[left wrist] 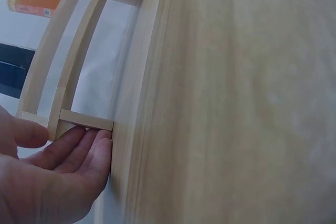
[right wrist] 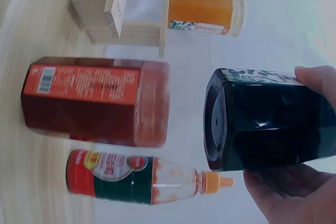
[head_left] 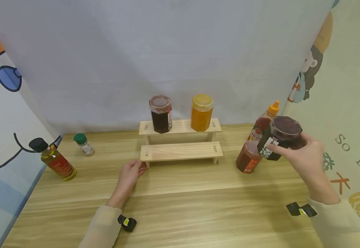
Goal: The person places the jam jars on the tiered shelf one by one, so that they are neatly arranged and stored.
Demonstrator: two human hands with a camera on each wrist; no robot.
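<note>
My right hand (head_left: 311,155) grips a dark jar (right wrist: 273,121) around its sides, thumb on one side and fingers on the other. The jar is held up at the right, overlapping a red-labelled jar (head_left: 248,159) and a sauce bottle with an orange tip (right wrist: 136,177). At the left front corner of a two-step wooden rack (head_left: 180,151), my left hand (head_left: 130,174) holds the lower step's end, its thumb at the board and curled fingers by the leg. On the upper step stand another dark jar (head_left: 161,115) and a yellow honey jar (head_left: 202,113).
To the left, an oil bottle with a black cap (head_left: 57,162) and a small green-capped shaker (head_left: 84,144) stand on the wooden table (head_left: 180,213). A pale cloth (head_left: 180,51) hangs behind the rack, and printed panels flank both sides.
</note>
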